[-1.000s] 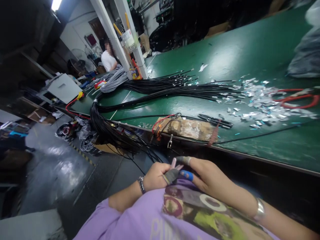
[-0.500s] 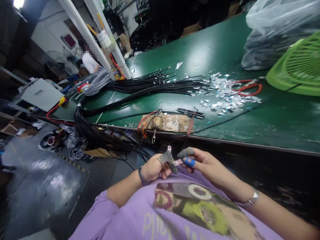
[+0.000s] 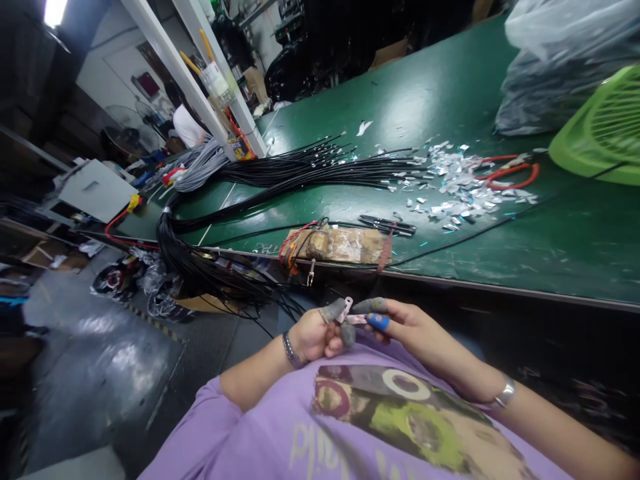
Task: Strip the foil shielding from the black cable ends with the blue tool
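Note:
My left hand (image 3: pixel 315 331) and my right hand (image 3: pixel 400 327) meet just below the edge of the green table (image 3: pixel 500 93), above my purple shirt. Both wear grey fingertip covers; the right also has a blue one. Between the fingertips of both hands sits a small pinkish strip with a metal end (image 3: pixel 350 315), pinched from each side. A large bundle of black cables (image 3: pixel 280 180) lies across the table and droops over its front edge to the left of my hands.
A taped wooden block with red wire (image 3: pixel 340 245) sits at the table edge. Silver foil scraps (image 3: pixel 460 187), red-handled pliers (image 3: pixel 510 173), a green plastic fan (image 3: pixel 600 133) and a plastic bag (image 3: pixel 560 60) lie to the right. Another person in white (image 3: pixel 187 127) works far back.
The view swung right over the second, bringing the fan and bag into sight. My hands stayed together near my chest, turning the small strip between the fingertips.

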A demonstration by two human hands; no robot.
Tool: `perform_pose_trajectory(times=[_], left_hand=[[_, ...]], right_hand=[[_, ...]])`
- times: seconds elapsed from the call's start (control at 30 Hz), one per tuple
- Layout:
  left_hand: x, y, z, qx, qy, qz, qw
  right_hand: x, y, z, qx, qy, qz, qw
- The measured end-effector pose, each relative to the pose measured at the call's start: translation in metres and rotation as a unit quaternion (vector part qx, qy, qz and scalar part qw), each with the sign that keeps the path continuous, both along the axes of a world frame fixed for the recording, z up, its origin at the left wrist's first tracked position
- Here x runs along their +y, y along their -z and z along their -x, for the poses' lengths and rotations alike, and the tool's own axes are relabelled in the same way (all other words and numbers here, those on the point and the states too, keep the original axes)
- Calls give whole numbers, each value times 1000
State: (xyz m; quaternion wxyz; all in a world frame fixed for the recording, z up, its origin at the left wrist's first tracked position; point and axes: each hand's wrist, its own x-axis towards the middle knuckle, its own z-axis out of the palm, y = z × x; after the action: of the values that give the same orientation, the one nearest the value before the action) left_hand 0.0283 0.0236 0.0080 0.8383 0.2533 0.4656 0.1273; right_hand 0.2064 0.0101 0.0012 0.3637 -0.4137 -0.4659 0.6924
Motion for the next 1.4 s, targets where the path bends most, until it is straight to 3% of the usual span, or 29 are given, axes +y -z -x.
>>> perform_pose_trajectory(times=[0.1, 0.2, 0.3, 0.43, 0.6, 0.67, 0.73, 0.83, 0.93, 1.0, 1.1, 1.17, 1.2, 1.23, 1.3, 1.37, 1.4], left_hand=[[0, 2, 5, 11, 38, -44, 998], [-1, 1, 11, 34, 97, -111, 989], [0, -3, 12, 38, 149, -162, 975], [0, -7, 7, 31, 152, -155, 976], [-2, -8, 2, 72, 110, -167, 977], [-2, -11, 2, 92, 115, -201, 969], [-2, -14, 2, 101, 122, -231, 960], [-1, -14, 4, 113, 130, -253, 952], [0, -10, 4, 119, 128, -254, 951], [0, -9, 3, 117, 123, -252, 953], [0, -10, 2, 123, 127, -254, 951], [-1, -13, 2, 131, 136, -260, 947], [-1, -14, 3, 133, 142, -263, 945], [-1, -15, 4, 134, 147, -267, 943], [-1, -15, 6, 133, 155, -273, 940], [-1, -14, 9, 133, 160, -272, 939], [-1, -12, 10, 134, 159, -268, 941]], right_hand=[[1, 4, -1, -51, 55, -96, 993], [4, -1, 0, -122, 130, -241, 954], [7, -12, 5, -192, 92, -345, 914], [9, -19, 15, -227, 29, -366, 902], [8, -12, 17, -226, 53, -347, 908], [12, -12, 7, -255, 82, -364, 892], [19, -15, -10, -322, 138, -398, 848], [35, -20, -41, -465, 224, -431, 741], [51, -20, -65, -586, 212, -426, 656], [58, -18, -72, -625, 196, -416, 631], [55, -17, -70, -604, 248, -419, 631], [44, -20, -61, -548, 283, -444, 650], [37, -23, -53, -510, 263, -467, 673], [28, -25, -45, -464, 207, -491, 707], [12, -27, -26, -379, 15, -497, 780], [1, -27, -7, -364, -85, -452, 810], [-2, -26, 0, -376, -88, -436, 813]])
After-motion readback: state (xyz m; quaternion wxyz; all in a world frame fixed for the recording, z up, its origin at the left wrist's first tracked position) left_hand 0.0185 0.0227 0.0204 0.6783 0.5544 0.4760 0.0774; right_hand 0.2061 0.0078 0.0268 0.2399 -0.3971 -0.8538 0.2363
